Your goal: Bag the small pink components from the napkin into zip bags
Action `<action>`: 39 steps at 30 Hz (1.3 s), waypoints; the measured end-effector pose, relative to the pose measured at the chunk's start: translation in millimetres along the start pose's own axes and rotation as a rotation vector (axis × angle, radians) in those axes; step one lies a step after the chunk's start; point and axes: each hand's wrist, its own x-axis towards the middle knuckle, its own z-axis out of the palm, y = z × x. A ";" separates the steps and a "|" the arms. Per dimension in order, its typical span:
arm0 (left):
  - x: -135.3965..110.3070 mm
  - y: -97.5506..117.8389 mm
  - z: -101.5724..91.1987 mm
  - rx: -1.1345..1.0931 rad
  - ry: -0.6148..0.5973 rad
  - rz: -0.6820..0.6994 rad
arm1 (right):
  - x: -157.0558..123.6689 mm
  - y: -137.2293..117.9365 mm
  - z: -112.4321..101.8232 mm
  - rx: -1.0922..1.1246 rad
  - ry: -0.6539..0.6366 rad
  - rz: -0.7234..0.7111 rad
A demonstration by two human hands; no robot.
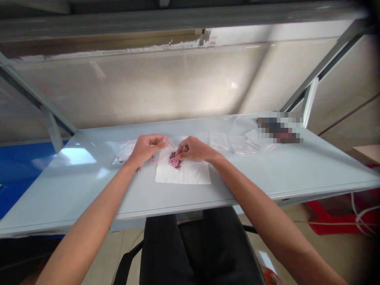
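My left hand (147,149) pinches the thin red-lined edge of a clear plastic bag (170,143) above a sheet of white paper (196,172). My right hand (192,149) has its fingertips on a small pink-and-dark beaded item (175,160), which lies on the paper. The plastic around the item is hard to make out, and my fingers hide part of it. Another clear zip bag with a red seal (124,152) lies just left of my left hand. Several similar flat bags (242,145) lie to the right of my right hand.
The pale grey-blue table (74,186) has a glossy top and metal supports. A pixelated, blurred patch (279,128) covers its far right corner. A blue surface (20,174) lies to the left. Dark-clad legs and a black chair sit below; a red object and white cables lie on the floor at right.
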 end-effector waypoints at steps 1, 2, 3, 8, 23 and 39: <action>-0.5 1.0 0.1 0.007 -0.006 0.001 | 0.5 0.1 -1.3 0.007 0.039 -0.005; -0.9 2.0 0.3 0.013 -0.012 0.004 | 1.2 -0.2 -2.3 0.025 0.095 -0.013; -1.3 2.8 0.6 0.019 -0.022 0.006 | 2.0 -1.1 -2.7 0.056 0.161 -0.027; -1.1 2.9 2.9 0.032 -0.075 0.038 | 4.6 -10.5 0.9 0.192 0.280 -0.134; 3.9 -6.8 0.7 -0.014 -0.031 0.021 | -0.4 3.0 -10.0 0.020 -0.153 -0.084; 4.9 -2.7 -0.6 -0.091 0.039 0.090 | 3.5 -20.4 8.2 0.118 0.188 -0.124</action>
